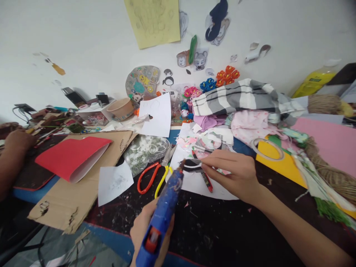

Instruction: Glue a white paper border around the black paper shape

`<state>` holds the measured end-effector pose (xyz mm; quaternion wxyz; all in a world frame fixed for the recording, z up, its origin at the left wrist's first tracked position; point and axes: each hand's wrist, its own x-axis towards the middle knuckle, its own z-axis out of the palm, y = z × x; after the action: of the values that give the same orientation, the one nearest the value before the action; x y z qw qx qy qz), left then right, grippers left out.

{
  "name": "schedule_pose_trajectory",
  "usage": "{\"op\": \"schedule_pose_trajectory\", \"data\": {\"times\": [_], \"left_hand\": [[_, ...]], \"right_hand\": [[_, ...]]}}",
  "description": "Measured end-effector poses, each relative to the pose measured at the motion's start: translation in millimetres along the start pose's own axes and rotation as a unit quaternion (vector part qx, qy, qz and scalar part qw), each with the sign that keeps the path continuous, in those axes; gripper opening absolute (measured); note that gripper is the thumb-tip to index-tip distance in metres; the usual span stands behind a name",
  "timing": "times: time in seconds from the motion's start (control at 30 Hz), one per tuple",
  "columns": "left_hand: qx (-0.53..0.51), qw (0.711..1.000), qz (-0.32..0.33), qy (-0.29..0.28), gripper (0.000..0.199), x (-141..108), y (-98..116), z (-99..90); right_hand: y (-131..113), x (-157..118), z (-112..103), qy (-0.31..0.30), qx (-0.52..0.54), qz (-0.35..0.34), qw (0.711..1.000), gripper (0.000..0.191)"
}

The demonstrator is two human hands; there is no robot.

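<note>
from the head view, here we go: the left hand [143, 222] is wrapped round a blue glue gun [164, 215], nozzle pointing away, while the right hand [236, 174] has its fingers pinched narrow on one end of a small black-and-white cutout [192, 165]. that cutout hangs over the white paper [183, 183], its far end right at the nozzle; touching or a hair apart, i can't tell! and here's the danger: if that tip is hot, a slip of the gun along so short a piece could carry it into those right fingertips. squeeze too hard and glue could run over the edge, dripping onto the paper or the red-and-black crayon [206, 181] just below. watch the loose paper scraps [211, 139] too, likely to cling to anything sticky. and the scissors [165, 163]! their yellow loop sits close beside the gun, so a leftward swing could snag it. the pinch looks slight as well; a push from the nozzle might bend or twist the cutout loose above the table [219, 230].
</note>
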<state>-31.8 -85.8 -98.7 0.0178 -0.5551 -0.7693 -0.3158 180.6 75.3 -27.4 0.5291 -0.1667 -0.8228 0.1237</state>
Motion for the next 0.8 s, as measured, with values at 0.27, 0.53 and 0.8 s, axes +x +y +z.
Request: {"op": "schedule_pose_trajectory", "data": {"times": [0.27, 0.53, 0.8], "left_hand": [[0.004, 0.99, -0.027, 0.137, 0.029, 37, -19, -19.6], [0.24, 0.964, 0.035, 0.109, 0.036, 48, -88, -64.2], [0.303, 0.937, 0.154, 0.08, 0.037, 22, -112, -58.9]], "right_hand": [[6, 1, -5, 0.026, 0.016, 0.169, 0.985, 0.015], [17, -2, -5, 0.065, 0.038, 0.276, 0.958, 0.012], [21, -3, -2, 0.07, 0.028, 0.308, 0.949, 0.011]]}}
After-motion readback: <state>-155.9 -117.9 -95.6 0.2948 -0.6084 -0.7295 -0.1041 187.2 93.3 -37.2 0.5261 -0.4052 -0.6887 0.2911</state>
